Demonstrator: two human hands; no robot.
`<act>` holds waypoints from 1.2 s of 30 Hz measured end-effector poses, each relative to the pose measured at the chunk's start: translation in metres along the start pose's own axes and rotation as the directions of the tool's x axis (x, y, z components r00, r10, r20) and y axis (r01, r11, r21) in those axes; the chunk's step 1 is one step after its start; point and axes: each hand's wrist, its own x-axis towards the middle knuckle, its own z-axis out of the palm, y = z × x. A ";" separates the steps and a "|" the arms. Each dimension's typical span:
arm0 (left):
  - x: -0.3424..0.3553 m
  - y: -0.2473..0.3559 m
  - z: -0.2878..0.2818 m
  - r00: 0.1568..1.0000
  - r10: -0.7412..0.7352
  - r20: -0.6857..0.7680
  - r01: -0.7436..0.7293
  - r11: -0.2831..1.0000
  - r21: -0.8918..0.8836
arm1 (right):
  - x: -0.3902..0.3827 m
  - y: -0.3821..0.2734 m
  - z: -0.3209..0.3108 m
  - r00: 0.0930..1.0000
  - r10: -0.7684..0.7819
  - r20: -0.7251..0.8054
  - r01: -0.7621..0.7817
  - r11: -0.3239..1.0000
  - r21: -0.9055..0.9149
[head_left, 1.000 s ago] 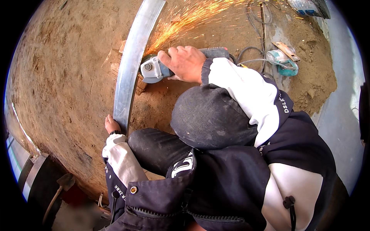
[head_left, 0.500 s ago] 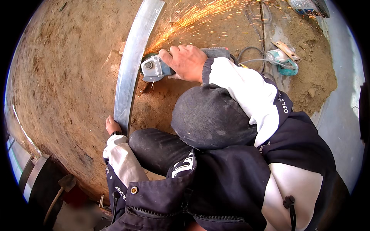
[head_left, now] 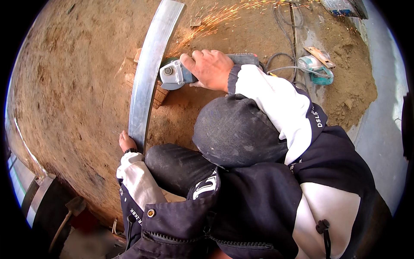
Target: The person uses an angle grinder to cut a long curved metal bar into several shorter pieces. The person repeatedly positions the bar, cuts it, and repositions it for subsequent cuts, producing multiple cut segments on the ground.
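A long galvanized steel profile point(head_left: 145, 86) runs from the top of the view toward my lower left, over a brick or wood block point(head_left: 159, 97) on the dirt. My left hand point(head_left: 127, 141) grips the profile near its lower end. My right hand point(head_left: 209, 69) is closed round the body of an angle grinder point(head_left: 173, 74), its disc side against the profile's right edge, mostly hidden by the guard. Orange sparks fly from there toward the upper right. My bent knees, in dark trousers, are just below the grinder.
At right lie a teal-and-white power tool point(head_left: 321, 76) with a wooden piece point(head_left: 318, 55), looped cables point(head_left: 282, 56), a sand heap point(head_left: 350, 104) and a pale concrete strip point(head_left: 381, 142). A blue-grey object point(head_left: 343, 9) is at top right. A shovel point(head_left: 75, 206) and metal pieces lie lower left.
The spray of sparks has become thinner. The grinder and my right hand have shifted slightly up and to the right; my left hand remains on the profile.
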 end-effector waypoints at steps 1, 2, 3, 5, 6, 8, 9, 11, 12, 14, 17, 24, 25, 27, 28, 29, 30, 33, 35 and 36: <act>-0.001 -0.001 0.000 1.000 0.020 -0.021 -0.020 1.000 0.011 | -0.002 -0.001 0.001 1.000 0.001 -0.007 -0.001 1.000 -0.005; -0.002 -0.001 0.000 1.000 0.017 -0.007 -0.017 1.000 -0.004 | -0.004 -0.002 0.003 1.000 0.003 -0.013 -0.003 1.000 -0.010; -0.003 -0.002 0.000 1.000 0.014 0.008 -0.013 1.000 -0.018 | -0.006 -0.003 0.004 1.000 0.005 -0.019 -0.005 1.000 -0.016; -0.005 -0.003 0.002 0.999 0.000 0.032 0.001 0.999 -0.046 | -0.006 -0.002 0.005 1.000 0.008 -0.023 -0.009 1.000 -0.017; -0.005 -0.003 0.003 0.999 -0.006 0.044 0.008 0.998 -0.059 | -0.007 -0.001 0.005 1.000 0.010 -0.024 -0.011 1.000 -0.019; -0.001 -0.007 0.002 0.999 -0.004 0.038 0.006 0.998 -0.064 | -0.006 -0.001 -0.001 0.999 0.024 0.021 -0.024 0.999 -0.021; 0.002 -0.010 0.000 1.000 0.004 0.021 -0.002 0.998 -0.055 | -0.005 -0.003 -0.004 0.999 0.030 0.039 -0.030 0.999 -0.019; 0.010 -0.018 -0.008 1.000 0.000 0.008 0.000 0.999 -0.037 | -0.002 -0.006 -0.005 0.999 0.022 0.027 -0.022 1.000 -0.003; 0.007 -0.018 0.002 0.999 -0.018 0.030 0.019 0.999 -0.049 | -0.002 -0.004 -0.009 0.999 0.020 0.039 -0.019 1.000 -0.015; 0.002 -0.015 0.008 0.998 -0.034 0.048 0.036 0.998 -0.044 | -0.009 -0.002 -0.009 0.996 0.029 0.088 -0.029 1.000 -0.005; -0.001 -0.013 0.007 0.998 -0.057 0.038 0.057 0.998 0.003 | -0.020 0.010 -0.019 0.984 0.079 0.157 -0.087 0.995 0.046; -0.008 0.019 -0.013 1.000 0.009 -0.005 -0.009 0.999 -0.042 | -0.057 0.033 -0.012 0.850 0.448 0.277 -0.524 0.772 0.360; -0.011 0.022 -0.013 1.000 -0.002 -0.014 0.001 0.999 -0.052 | -0.058 0.036 -0.013 0.817 0.483 0.314 -0.575 0.725 0.379; -0.019 0.032 -0.007 0.999 0.032 -0.042 -0.033 0.999 -0.033 | -0.065 0.051 0.002 0.823 0.529 0.207 -0.556 0.679 0.479; -0.010 0.028 -0.013 0.997 0.066 -0.029 -0.067 0.998 -0.010 | -0.062 0.058 0.006 0.835 0.533 0.138 -0.514 0.666 0.540; -0.008 0.031 -0.017 0.995 0.098 -0.038 -0.095 0.993 0.065 | -0.062 0.062 0.012 0.836 0.543 0.074 -0.475 0.651 0.592; -0.006 0.030 -0.020 0.996 0.081 -0.030 -0.080 0.996 0.025 | -0.063 0.066 0.014 0.829 0.555 0.070 -0.457 0.598 0.658; -0.016 0.041 -0.014 0.998 0.051 -0.045 -0.051 0.999 -0.011 | -0.072 0.076 0.024 0.789 0.609 0.082 -0.454 0.488 0.745; -0.021 0.045 -0.014 0.995 0.058 -0.081 -0.054 0.997 0.052 | -0.074 0.079 0.023 0.777 0.626 0.075 -0.426 0.435 0.793; -0.025 0.046 -0.013 0.996 0.023 -0.081 -0.026 0.999 -0.035 | -0.075 0.081 0.026 0.773 0.632 0.053 -0.408 0.431 0.805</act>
